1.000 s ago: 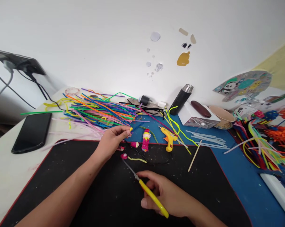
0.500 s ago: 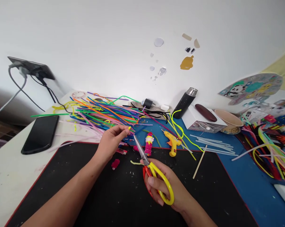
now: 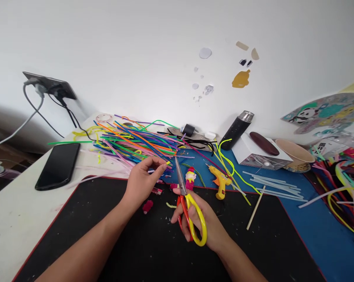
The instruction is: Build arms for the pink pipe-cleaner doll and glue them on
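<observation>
Between thumb and forefinger, my left hand (image 3: 144, 178) pinches a small yellow piece (image 3: 168, 163), likely cut from a pipe cleaner. My right hand (image 3: 207, 219) is wrapped round the scissors (image 3: 181, 176), which have one yellow and one red handle. Their blades look closed and point up and away, the tip a little right of the yellow piece and apart from it. Behind the scissors stands a small pink, white and yellow figure (image 3: 190, 176). A fuzzy crimson piece (image 3: 148, 206) and a pale yellow-green scrap (image 3: 171, 205) lie on the black mat (image 3: 130, 250).
Many coloured pipe cleaners (image 3: 135, 141) are heaped behind my left hand. Right of the figure are a yellow glue gun (image 3: 220, 182), clear glue sticks (image 3: 273, 184) and a wooden stick (image 3: 256, 207). A phone (image 3: 58, 166) lies left; a black flask (image 3: 238, 129) leans against the wall.
The scissors have turned more upright, and their tip has moved right and up. My left hand still pinches the yellow piece. The whole view has shifted slightly.
</observation>
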The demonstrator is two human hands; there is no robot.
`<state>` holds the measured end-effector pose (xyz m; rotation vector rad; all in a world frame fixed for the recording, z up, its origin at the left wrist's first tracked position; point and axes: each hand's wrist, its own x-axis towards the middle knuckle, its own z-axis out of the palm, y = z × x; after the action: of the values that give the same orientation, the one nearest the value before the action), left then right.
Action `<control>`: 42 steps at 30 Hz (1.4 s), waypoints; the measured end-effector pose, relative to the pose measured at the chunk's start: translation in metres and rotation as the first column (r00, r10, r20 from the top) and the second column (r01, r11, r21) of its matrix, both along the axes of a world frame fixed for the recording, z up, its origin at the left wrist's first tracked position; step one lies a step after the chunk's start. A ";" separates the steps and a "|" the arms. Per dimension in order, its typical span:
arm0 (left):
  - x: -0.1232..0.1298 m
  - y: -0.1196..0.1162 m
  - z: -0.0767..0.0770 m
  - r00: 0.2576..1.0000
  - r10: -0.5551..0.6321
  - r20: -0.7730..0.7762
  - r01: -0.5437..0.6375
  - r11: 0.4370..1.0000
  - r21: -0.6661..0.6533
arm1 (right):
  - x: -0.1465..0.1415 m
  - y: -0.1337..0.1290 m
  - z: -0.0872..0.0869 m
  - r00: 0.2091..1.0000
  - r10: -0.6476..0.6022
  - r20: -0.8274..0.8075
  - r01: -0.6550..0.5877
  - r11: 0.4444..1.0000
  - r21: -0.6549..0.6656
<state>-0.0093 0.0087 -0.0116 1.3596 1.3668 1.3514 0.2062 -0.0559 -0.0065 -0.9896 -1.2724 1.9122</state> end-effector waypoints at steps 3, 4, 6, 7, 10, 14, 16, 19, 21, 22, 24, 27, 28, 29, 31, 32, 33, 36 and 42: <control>0.001 -0.002 0.002 0.999 0.005 -0.035 -0.005 1.000 0.009 | 0.002 -0.003 -0.005 1.000 0.022 -0.022 -0.022 0.999 -0.033; 0.001 -0.002 0.002 0.999 0.006 -0.042 -0.005 1.000 0.012 | 0.003 -0.004 -0.007 0.999 0.030 -0.043 -0.032 0.998 -0.046; 0.002 -0.003 0.003 0.998 0.004 -0.057 -0.003 1.000 0.019 | 0.004 -0.005 -0.008 0.996 0.042 -0.079 -0.047 0.997 -0.067; 0.002 -0.003 0.003 0.998 0.003 -0.067 -0.001 1.000 0.024 | 0.004 -0.006 -0.008 0.996 0.044 -0.080 -0.051 0.996 -0.077; 0.003 -0.004 0.003 0.994 0.005 -0.109 0.000 0.999 0.049 | 0.002 -0.009 -0.007 1.000 0.025 0.006 -0.025 0.995 -0.093; 0.003 -0.005 0.002 0.980 0.000 -0.197 0.019 0.995 0.093 | -0.003 -0.013 -0.008 0.992 -0.053 0.112 0.059 0.997 -0.057; 0.003 -0.006 0.002 0.970 -0.011 -0.244 0.041 0.992 0.118 | -0.005 -0.014 -0.009 0.990 -0.077 0.118 0.082 0.996 -0.037; 0.004 -0.006 0.000 0.956 -0.019 -0.291 0.065 0.986 0.152 | -0.005 -0.016 -0.009 0.989 -0.077 0.125 0.080 0.997 -0.019; 0.004 -0.006 -0.001 0.951 -0.010 -0.310 0.071 0.980 0.186 | -0.006 -0.017 -0.009 0.988 -0.074 0.134 0.076 0.997 -0.013; 0.005 -0.006 -0.001 0.948 -0.007 -0.318 0.075 0.976 0.203 | -0.006 -0.017 -0.009 0.988 -0.069 0.138 0.072 0.997 -0.014; 0.005 -0.006 -0.002 0.943 -0.003 -0.333 0.085 0.969 0.230 | -0.007 -0.017 -0.010 0.987 -0.065 0.146 0.068 0.998 -0.015; 0.006 -0.006 -0.003 0.932 -0.005 -0.362 0.107 0.959 0.261 | -0.008 -0.017 -0.010 0.984 -0.070 0.164 0.073 0.997 -0.008; 0.006 -0.006 -0.004 0.928 -0.007 -0.372 0.115 0.956 0.269 | -0.008 -0.017 -0.010 0.982 -0.074 0.172 0.076 0.997 -0.006; 0.007 -0.006 -0.004 0.924 -0.010 -0.381 0.124 0.954 0.274 | -0.008 -0.017 -0.010 0.981 -0.077 0.178 0.079 0.997 -0.005; 0.008 -0.007 -0.005 0.917 -0.015 -0.398 0.136 0.951 0.278 | -0.007 -0.017 -0.011 0.978 -0.084 0.191 0.086 0.996 -0.004; 0.008 -0.007 -0.005 0.914 -0.020 -0.405 0.143 0.950 0.276 | -0.007 -0.017 -0.011 0.976 -0.089 0.197 0.091 0.996 -0.003; 0.009 -0.007 -0.005 0.911 -0.025 -0.412 0.150 0.950 0.274 | -0.007 -0.018 -0.011 0.975 -0.095 0.202 0.098 0.995 -0.004; 0.010 -0.008 -0.006 0.901 -0.046 -0.432 0.177 0.947 0.268 | -0.009 -0.018 -0.010 0.970 -0.114 0.216 0.122 0.992 -0.024; 0.011 -0.008 -0.006 0.883 -0.059 -0.466 0.209 0.938 0.277 | -0.016 -0.018 -0.004 0.955 -0.167 0.244 0.191 0.978 -0.080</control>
<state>0.0015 0.0006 -0.0179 2.0552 1.3434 1.2438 0.1901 -0.0736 -0.0105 -1.3723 -1.1762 1.7736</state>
